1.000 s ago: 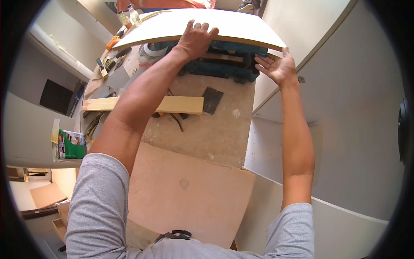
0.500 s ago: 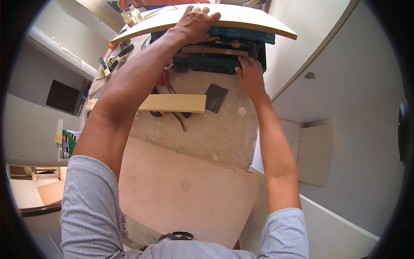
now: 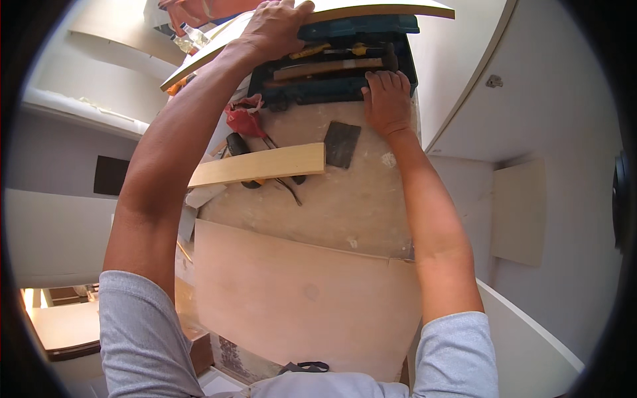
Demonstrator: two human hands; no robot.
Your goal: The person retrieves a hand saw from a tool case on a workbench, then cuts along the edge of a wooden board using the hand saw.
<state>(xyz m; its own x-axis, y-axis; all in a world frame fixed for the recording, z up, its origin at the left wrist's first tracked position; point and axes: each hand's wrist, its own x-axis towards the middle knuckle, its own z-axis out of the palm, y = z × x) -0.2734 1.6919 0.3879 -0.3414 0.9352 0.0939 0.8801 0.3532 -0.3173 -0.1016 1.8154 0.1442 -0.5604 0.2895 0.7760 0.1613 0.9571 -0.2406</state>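
We note: left hand (image 3: 275, 30) holding a flat white panel (image 3: 361, 8) by its near edge; right hand (image 3: 388, 99), fingers together, on the dark-teal plastic toolbox (image 3: 325, 90) near the table's (image 3: 332, 212) right edge, grip unclear.

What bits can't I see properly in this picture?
All in the head view:
Flat white board: part of its far edge, cut off by the picture's top.
Teal plastic toolbox: back left part, behind the left hand and left forearm.
Pale wooden plank: left end, behind that forearm.
Right hand: palm, hidden by its own back.
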